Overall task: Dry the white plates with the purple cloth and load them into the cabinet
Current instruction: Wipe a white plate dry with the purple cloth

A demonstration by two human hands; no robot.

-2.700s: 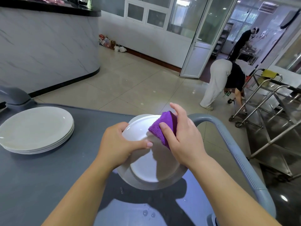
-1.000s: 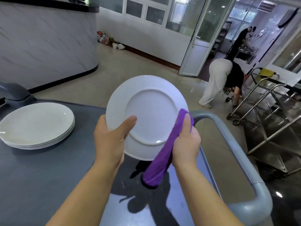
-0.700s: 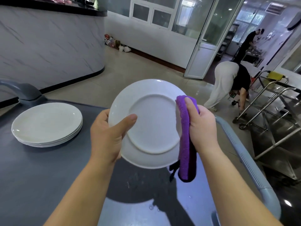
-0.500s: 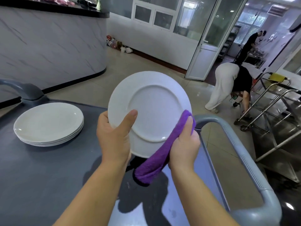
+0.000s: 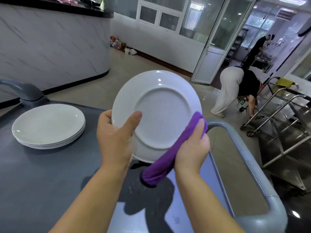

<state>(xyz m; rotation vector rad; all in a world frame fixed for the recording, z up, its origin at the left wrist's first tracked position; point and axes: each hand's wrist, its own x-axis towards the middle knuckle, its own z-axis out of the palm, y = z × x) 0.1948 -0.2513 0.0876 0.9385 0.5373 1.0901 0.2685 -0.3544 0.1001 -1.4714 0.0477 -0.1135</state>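
Head view: left hand [image 5: 114, 140] gripped the raised plate [image 5: 161, 115] at its 8 o'clock rim; right hand [image 5: 191, 148] clasped the purple cloth [image 5: 168, 162] against the 4 o'clock rim, above the cart [image 5: 42, 182].

A curved, black-topped, white marble-patterned counter [image 5: 55, 44] is seen at ten o'clock. Glossy beige floor tiles [image 5: 117, 78] are spread toward a white-framed glass door [image 5: 217, 39] at one o'clock (standing open); tubular steel trolleys [image 5: 289, 125] are parked at three o'clock.
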